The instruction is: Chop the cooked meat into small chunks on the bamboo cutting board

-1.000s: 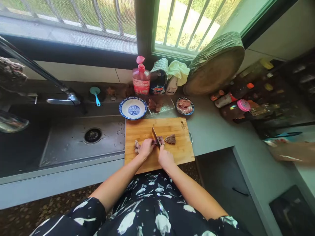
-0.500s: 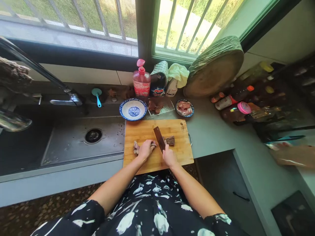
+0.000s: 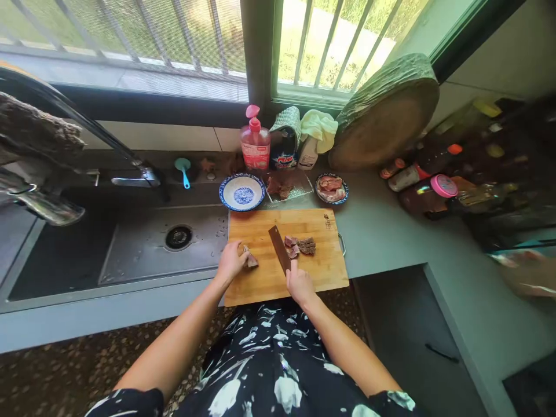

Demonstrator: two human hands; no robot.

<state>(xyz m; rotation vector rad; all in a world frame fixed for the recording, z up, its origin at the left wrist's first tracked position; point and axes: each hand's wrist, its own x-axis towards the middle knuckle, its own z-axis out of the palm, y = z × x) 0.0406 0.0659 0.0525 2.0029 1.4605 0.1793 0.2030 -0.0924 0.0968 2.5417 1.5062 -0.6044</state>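
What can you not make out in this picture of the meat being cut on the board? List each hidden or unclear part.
Head view only:
- The knife handle: covered by the right hand.
- Meat piece under the left hand: fingers hide much of it.
- Bottles at right: blurred, labels unreadable.
- Cutting board logo: too small to read.
- Sink: cut off by the left edge.

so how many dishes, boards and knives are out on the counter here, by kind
Blue-rimmed dishes: 2, the empty bowl and the small dish of raw meat
Boards: 2, the bamboo cutting board and the round wooden block leaning at the window
Knives: 1, the cleaver in the right hand
Total: 5
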